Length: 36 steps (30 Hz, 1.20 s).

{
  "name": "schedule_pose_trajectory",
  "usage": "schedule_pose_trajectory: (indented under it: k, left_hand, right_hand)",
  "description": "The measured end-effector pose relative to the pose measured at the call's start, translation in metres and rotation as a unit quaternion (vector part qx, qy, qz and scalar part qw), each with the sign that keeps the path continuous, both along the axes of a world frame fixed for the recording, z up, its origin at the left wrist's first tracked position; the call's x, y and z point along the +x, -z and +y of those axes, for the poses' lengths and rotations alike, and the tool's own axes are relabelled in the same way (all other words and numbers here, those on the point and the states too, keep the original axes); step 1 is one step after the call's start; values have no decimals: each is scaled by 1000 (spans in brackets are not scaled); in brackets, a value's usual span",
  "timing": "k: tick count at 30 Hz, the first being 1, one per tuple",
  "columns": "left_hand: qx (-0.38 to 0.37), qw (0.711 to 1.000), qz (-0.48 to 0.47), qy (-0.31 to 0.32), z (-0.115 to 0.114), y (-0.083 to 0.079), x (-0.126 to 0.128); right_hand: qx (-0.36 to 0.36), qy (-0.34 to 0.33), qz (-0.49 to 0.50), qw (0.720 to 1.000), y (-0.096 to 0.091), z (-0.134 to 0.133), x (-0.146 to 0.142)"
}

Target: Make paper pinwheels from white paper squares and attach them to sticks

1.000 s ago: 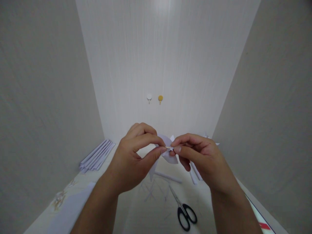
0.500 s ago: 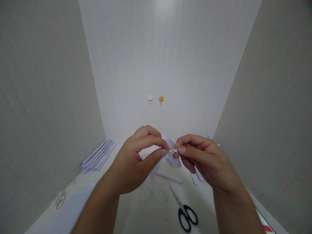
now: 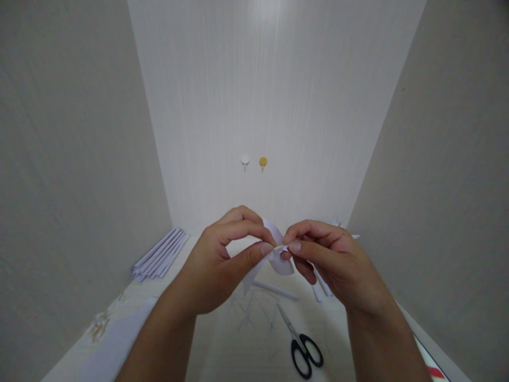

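Observation:
My left hand (image 3: pixel 234 254) is closed in a pinch, thumb and forefinger on a thin tan piece (image 3: pixel 279 248) at the middle of a white sheet of paper (image 3: pixel 281 265). Too little of the tan piece shows to tell a band from a stick. The paper looks gathered there, its loose ends fanning out above and below. My right hand (image 3: pixel 326 252) also pinches at this spot, its fingertips close to the left ones and partly hiding the gathered part. Both hands are held above the table.
Black-handled scissors (image 3: pixel 299 342) lie below the hands, near thin paper scraps (image 3: pixel 248 313) and a white paper roll (image 3: pixel 274 289). Folded paper strips (image 3: pixel 161 254) are stacked at left, with small tan pieces (image 3: pixel 101 324) nearer. More folded paper (image 3: pixel 324 286) lies behind my right hand.
Both hands keep their pinch on the paper. My right fingertips have shifted very slightly left, and the paper's lower end has moved a little left with them.

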<state>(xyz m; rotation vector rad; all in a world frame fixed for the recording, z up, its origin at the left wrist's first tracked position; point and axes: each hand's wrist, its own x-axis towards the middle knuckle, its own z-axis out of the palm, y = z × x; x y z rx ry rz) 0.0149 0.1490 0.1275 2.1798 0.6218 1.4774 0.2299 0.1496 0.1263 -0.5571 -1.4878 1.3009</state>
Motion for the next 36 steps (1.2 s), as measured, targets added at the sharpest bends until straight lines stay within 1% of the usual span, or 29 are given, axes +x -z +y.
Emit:
schedule_pose_trajectory:
  k: [3, 8, 17, 25, 30, 36]
  left_hand:
    - [-6, 1000, 2, 10, 0, 0, 0]
    - [-1, 1000, 14, 6, 1, 0, 3]
    - [-10, 1000, -16, 7, 2, -1, 3]
    - [-12, 999, -30, 11, 1, 1, 3]
    - [-14, 999, -35, 19, 0, 1, 5]
    - [-46, 997, -51, 35, 2, 1, 6]
  right_hand:
    - [-4, -17, 2, 1000, 0, 1, 0]
    - [-2, -43, 2, 999, 4, 1, -1]
    - [17, -8, 26, 999, 4, 0, -1]
    - [11, 3, 39, 999, 3, 2, -2]
    - [14, -5, 36, 999, 4, 1, -2]
    - [23, 3, 38, 999, 3, 1, -2]
